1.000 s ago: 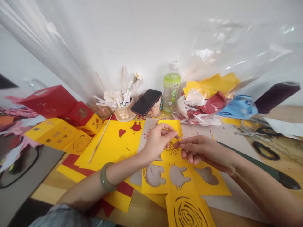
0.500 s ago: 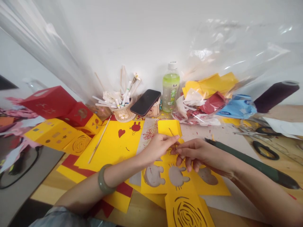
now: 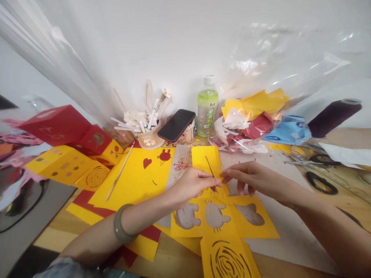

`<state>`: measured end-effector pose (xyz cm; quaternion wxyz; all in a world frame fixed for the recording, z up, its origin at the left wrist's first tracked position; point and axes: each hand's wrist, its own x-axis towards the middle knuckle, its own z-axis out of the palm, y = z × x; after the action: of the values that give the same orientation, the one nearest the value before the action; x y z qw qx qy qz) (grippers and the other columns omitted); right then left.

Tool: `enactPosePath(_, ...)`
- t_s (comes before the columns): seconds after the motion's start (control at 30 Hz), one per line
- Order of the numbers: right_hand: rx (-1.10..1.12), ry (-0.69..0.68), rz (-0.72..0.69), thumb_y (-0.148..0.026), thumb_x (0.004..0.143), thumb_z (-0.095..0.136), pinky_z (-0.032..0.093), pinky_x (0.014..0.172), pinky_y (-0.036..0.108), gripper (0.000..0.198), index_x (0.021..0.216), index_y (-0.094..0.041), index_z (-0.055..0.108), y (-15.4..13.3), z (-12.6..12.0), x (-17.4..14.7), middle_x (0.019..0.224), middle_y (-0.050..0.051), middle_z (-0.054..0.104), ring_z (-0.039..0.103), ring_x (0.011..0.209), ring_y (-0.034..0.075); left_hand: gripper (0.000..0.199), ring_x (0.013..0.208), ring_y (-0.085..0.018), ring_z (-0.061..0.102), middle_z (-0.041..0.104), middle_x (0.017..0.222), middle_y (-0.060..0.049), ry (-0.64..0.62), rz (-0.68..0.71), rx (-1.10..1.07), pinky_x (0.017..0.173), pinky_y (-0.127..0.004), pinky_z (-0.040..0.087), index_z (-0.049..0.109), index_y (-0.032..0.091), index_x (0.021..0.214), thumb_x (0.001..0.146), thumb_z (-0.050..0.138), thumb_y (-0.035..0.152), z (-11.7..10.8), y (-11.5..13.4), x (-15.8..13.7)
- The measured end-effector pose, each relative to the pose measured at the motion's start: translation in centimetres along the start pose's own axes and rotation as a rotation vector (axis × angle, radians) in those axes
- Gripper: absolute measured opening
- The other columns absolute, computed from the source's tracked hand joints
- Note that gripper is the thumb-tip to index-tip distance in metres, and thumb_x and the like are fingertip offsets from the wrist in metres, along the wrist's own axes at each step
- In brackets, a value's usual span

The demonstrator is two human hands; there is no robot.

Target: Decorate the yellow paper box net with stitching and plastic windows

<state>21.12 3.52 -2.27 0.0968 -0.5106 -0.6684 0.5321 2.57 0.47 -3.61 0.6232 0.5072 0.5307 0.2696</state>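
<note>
A yellow card (image 3: pixel 188 231) with cut-out animal shapes, a heart-like hole and a swirl pattern lies flat in front of me. Over its upper panel, my left hand (image 3: pixel 193 184) has its thumb and fingers pinched together. Something small and dark shows under those fingertips, too small to name. A thin dark line (image 3: pixel 209 165) runs up the panel from there. My right hand (image 3: pixel 245 177) hovers just to the right, fingers loosely stretched and partly apart, its fingertips close to the left ones. No object shows in it. Its thumb is mostly hidden.
Left are a yellow sheet (image 3: pixel 130 173) with a thin stick (image 3: pixel 120 172) and red and yellow paper boxes (image 3: pixel 58 125). Behind stand a pen basket (image 3: pixel 150 139), a phone (image 3: pixel 177 125) and a green bottle (image 3: pixel 208 108). Right are a scrap bag (image 3: pixel 246 127) and scissors (image 3: pixel 321 183).
My right fingers have drawn away from the left fingertips and loosened. The dark green pen-like tool beside my right arm is now almost wholly hidden by the forearm.
</note>
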Motion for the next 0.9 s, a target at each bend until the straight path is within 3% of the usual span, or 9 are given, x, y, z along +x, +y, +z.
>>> enactPosePath(0.1,0.132,0.0,0.003,-0.046,0.084,0.044,0.035,0.043,0.018,0.04,0.081,-0.013,0.065,-0.3,1.3,0.5,0.077,0.006,0.067,0.054,0.05,0.006,0.028,0.037,-0.006,0.02,0.027,0.036,0.009,-0.045,0.002,0.134,0.04,-0.024,0.011,0.061,0.016,0.055,0.073,0.059,0.037,0.0,0.0,-0.1)
enactPosePath(0.27,0.221,0.011,0.066,-0.031,0.08,0.053,0.026,0.037,0.017,0.027,0.061,-0.014,0.06,-0.4,3.3,1.3,0.047,-0.001,0.058,0.044,0.039,0.004,0.024,0.042,-0.007,0.028,0.035,0.044,0.006,-0.167,0.099,0.359,0.041,-0.022,0.018,0.06,0.017,0.054,0.075,0.056,0.029,-0.3,-0.1,-0.2)
enactPosePath(0.4,0.244,0.044,0.081,-0.025,0.076,0.057,0.026,0.037,0.016,0.021,0.058,-0.015,0.06,-0.2,3.5,1.6,0.039,-0.004,0.049,0.041,0.037,0.004,0.031,0.041,-0.009,0.032,0.038,0.041,0.005,-0.242,0.162,0.539,0.042,-0.022,0.022,0.06,0.018,0.052,0.077,0.055,0.037,-1.0,0.6,-0.7)
enactPosePath(0.47,0.254,0.057,0.091,-0.027,0.077,0.057,0.026,0.036,0.016,0.021,0.061,-0.014,0.062,-0.1,3.4,1.7,0.038,-0.005,0.048,0.038,0.035,0.003,0.039,0.04,-0.009,0.032,0.036,0.039,0.004,-0.142,0.229,0.672,0.042,-0.023,0.022,0.056,0.019,0.048,0.079,0.053,0.041,-1.7,1.3,-0.8)
enactPosePath(0.53,0.261,0.058,0.096,-0.029,0.077,0.058,0.026,0.036,0.017,0.022,0.064,-0.014,0.065,0.0,3.3,1.8,0.037,-0.004,0.048,0.036,0.033,0.003,0.037,0.044,-0.011,0.039,0.044,0.044,0.002,0.144,0.357,0.793,0.045,-0.023,0.025,0.058,0.019,0.05,0.081,0.052,0.039,-2.4,1.7,-0.6)
enactPosePath(0.6,0.269,0.05,0.096,-0.03,0.078,0.058,0.027,0.036,0.017,0.023,0.064,-0.013,0.067,0.2,3.2,1.9,0.038,-0.003,0.05,0.036,0.034,0.003,0.026,0.06,-0.016,0.053,0.061,0.065,-0.002,0.474,0.485,0.864,0.055,-0.024,0.033,0.066,0.02,0.067,0.083,0.05,0.034,-3.2,1.6,0.1)
enactPosePath(0.67,0.274,0.038,0.096,-0.031,0.078,0.058,0.028,0.036,0.017,0.024,0.065,-0.013,0.067,0.4,3.3,2.1,0.038,-0.003,0.051,0.038,0.034,0.003,0.023,0.081,-0.021,0.059,0.066,0.097,-0.006,0.645,0.505,0.898,0.068,-0.028,0.039,0.066,0.021,0.094,0.083,0.05,0.032,-3.9,1.0,1.2)
enactPosePath(0.8,0.276,0.027,0.103,-0.032,0.078,0.06,0.03,0.036,0.015,0.024,0.066,-0.013,0.068,0.7,3.3,2.4,0.04,-0.003,0.053,0.04,0.035,0.003,0.042,0.086,-0.024,0.061,0.067,0.099,-0.007,0.518,0.392,0.721,0.074,-0.032,0.044,0.057,0.021,0.115,0.074,0.063,0.029,-4.2,-0.4,3.0)
enactPosePath(0.9,0.276,0.021,0.11,-0.033,0.076,0.062,0.031,0.037,0.015,0.024,0.064,-0.013,0.067,0.7,3.3,2.3,0.04,-0.002,0.053,0.042,0.035,0.003,0.041,0.078,-0.018,0.061,0.066,0.093,-0.005,0.451,0.446,0.497,0.069,-0.027,0.046,0.056,0.019,0.115,0.073,0.058,0.017,-3.3,-0.8,3.0)
